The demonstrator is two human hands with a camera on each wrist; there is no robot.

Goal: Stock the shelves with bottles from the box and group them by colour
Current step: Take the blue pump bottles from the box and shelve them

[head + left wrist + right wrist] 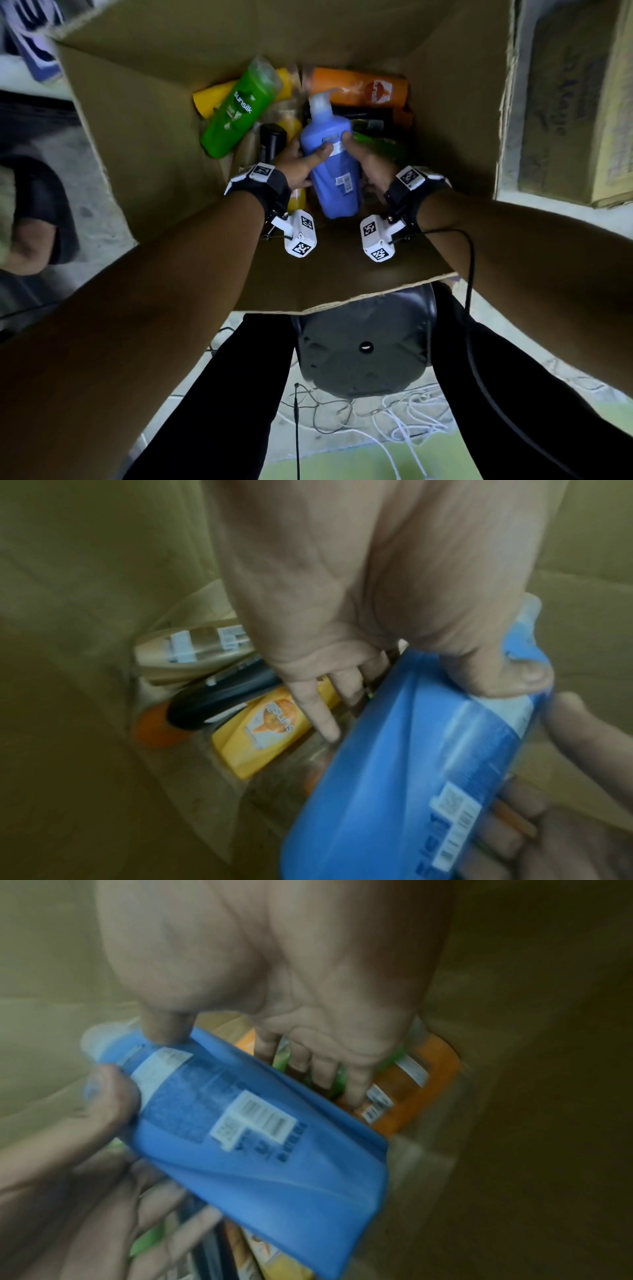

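Head view: a large open brown cardboard box (137,144) is seen from above, with bottles piled at its bottom. A blue plastic pump bottle with a pale dispenser top (334,161) is held inside the box, above the pile, pump end pointing away from the person. It is gripped from both sides: left hand (298,161) on its left flank with the thumb laid across the front, right hand (368,159) on its right flank with the thumb on the label. A green plastic shampoo bottle (239,109) lies tilted at the back left over a yellow plastic bottle (212,99). An orange plastic shampoo bottle (359,87) lies flat at the back right. A black bottle with a round cap (272,138) sits just beside the left hand. A dark round stool seat (363,346) is visible below the near box flap, between the person's black-clad legs, with tangled cables on the floor.

Left wrist view: the left hand (369,610) is curled round the blue bottle (411,764), thumb pressed on its upper face, fingers underneath. Below it a yellow bottle (270,729), a black bottle (219,699) and a beige bottle (195,653) are stacked against the box wall. Picture is blurred.

Right wrist view: the right hand (291,982) is clamped on the blue bottle (260,1137), thumb on top near the neck, fingers under the body. An orange bottle (411,1096) lies beneath the fingers. Also blurred.
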